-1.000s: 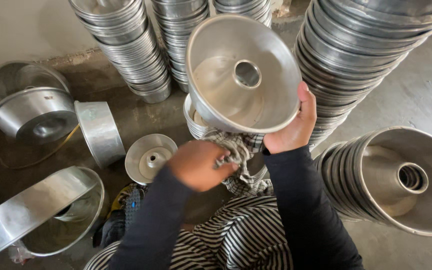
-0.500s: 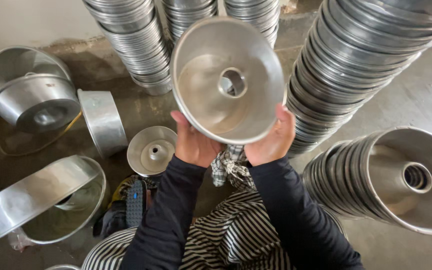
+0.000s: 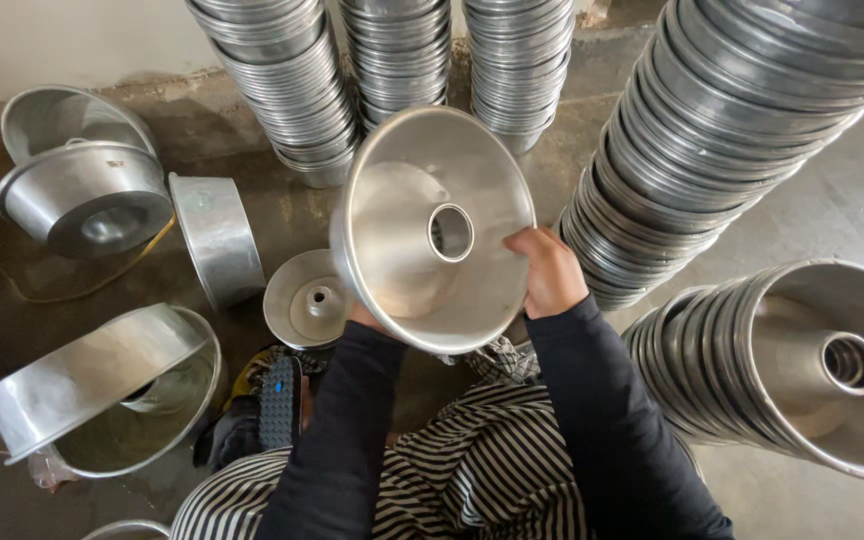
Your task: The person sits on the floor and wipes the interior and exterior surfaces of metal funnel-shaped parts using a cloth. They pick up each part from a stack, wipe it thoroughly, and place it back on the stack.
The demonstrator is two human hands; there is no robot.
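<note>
Grip: both hands hold one aluminium tube pan [image 3: 432, 228] up in front of the chest; right hand [image 3: 550, 272] closes over the right rim, thumb on the inner wall; left hand [image 3: 360, 318] is mostly hidden behind the lower left rim, so its hold is only partly seen
Pan lie: open mouth tilted toward the camera; central tube runs away from the viewer, hole near the middle; pan sits between the two hands, the right one nearer the tube
Pan contents: nothing inside that shows; bare metal
Lap: striped garment [image 3: 472, 470] below the pan; checked cloth [image 3: 500, 358] just under its lower rim
Near left: small tube insert disc [image 3: 304, 298] lying flat beside the pan; sandal [image 3: 278, 400] close to the knee
Left floor: straight-walled ring [image 3: 216, 236] on its side; large oval pan [image 3: 102, 385] with a ring lying in it; upturned pan [image 3: 87, 200] further off
Right: nested stack of tube pans [image 3: 782, 360] lying sideways, mouths toward the viewer
Far: tall nested stacks [image 3: 397, 60] against the wall; leaning stack [image 3: 722, 120] at right
</note>
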